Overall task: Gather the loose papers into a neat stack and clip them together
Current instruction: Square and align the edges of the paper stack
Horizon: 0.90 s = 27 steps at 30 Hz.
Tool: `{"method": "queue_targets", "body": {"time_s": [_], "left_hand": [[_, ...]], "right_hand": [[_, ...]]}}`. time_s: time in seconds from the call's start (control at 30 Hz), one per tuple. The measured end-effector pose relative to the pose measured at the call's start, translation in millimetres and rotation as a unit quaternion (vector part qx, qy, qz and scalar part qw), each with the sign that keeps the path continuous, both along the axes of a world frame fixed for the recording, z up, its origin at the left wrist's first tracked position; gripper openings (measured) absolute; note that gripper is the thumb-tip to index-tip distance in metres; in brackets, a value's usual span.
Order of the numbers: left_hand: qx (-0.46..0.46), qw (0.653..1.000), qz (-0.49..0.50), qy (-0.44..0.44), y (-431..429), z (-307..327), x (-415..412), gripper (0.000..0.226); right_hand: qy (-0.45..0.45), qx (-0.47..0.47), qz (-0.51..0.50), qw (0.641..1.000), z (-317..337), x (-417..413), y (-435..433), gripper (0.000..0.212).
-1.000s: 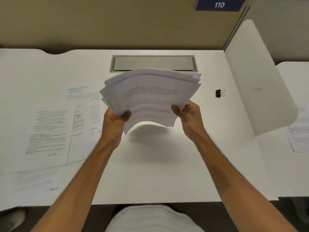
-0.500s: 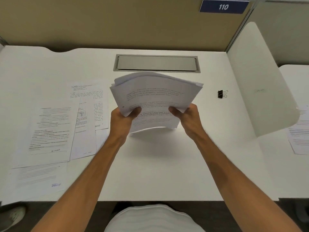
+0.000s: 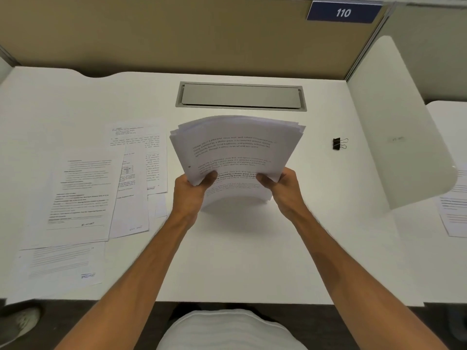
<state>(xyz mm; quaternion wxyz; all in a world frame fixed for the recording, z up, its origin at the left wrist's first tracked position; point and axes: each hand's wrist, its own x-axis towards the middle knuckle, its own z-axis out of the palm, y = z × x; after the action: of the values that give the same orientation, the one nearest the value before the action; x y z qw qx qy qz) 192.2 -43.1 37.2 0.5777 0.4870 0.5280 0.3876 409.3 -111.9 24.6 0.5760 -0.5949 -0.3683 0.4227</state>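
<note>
A thick stack of printed papers point(image 3: 236, 145) stands nearly upright at the middle of the white desk point(image 3: 252, 261), bowed, with its lower edge close to or on the desk top. My left hand point(image 3: 193, 190) grips its lower left side and my right hand point(image 3: 284, 188) grips its lower right side, thumbs on the front sheet. The sheet edges at the top are slightly fanned. A black binder clip point(image 3: 338, 144) lies on the desk to the right of the stack, apart from both hands. Several loose printed sheets point(image 3: 86, 195) lie overlapping on the left of the desk.
A grey cable flap point(image 3: 241, 97) is set into the desk behind the stack. A white divider panel point(image 3: 394, 127) rises at the right edge, with more papers point(image 3: 454, 210) on the neighbouring desk beyond it. A tan partition wall point(image 3: 177, 34) closes the back.
The stack has come down from the air toward the desk and stands more upright. Its edges look more even than before. Both hands have kept their grip on its sides.
</note>
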Motion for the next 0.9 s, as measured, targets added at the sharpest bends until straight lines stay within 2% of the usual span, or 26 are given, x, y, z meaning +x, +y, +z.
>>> {"method": "queue_targets", "body": {"time_s": [0.17, 0.33, 0.47, 0.53, 0.7, 0.9], "left_hand": [[-0.006, 1.0, -0.003, 0.001, -7.0, -8.3, -3.9, 0.032], [-0.026, 1.0, -0.012, 0.011, -10.6, -17.9, -5.6, 0.028], [-0.016, 0.999, 0.019, 0.039, -3.3, -14.1, -12.6, 0.024], [-0.013, 0.998, 0.03, 0.046, 1.2, -12.4, -21.8, 0.025], [-0.022, 0.995, 0.058, 0.083, 11.7, -12.5, -56.7, 0.037], [-0.038, 0.989, 0.063, 0.126, 27.6, -11.9, -109.0, 0.049]], "right_hand": [[-0.021, -0.03, 0.006, 0.999, -6.9, -3.0, -2.3, 0.037], [-0.034, -0.059, 0.009, 0.998, -10.1, -4.5, -5.7, 0.03], [-0.064, -0.051, 0.025, 0.996, -2.1, -8.1, -2.4, 0.028], [-0.052, -0.034, 0.043, 0.997, 4.8, -14.3, 0.1, 0.033], [-0.014, -0.047, 0.055, 0.997, 7.3, -41.9, 14.3, 0.019], [0.006, -0.097, 0.044, 0.994, 0.7, -97.8, 39.3, 0.019]]}}
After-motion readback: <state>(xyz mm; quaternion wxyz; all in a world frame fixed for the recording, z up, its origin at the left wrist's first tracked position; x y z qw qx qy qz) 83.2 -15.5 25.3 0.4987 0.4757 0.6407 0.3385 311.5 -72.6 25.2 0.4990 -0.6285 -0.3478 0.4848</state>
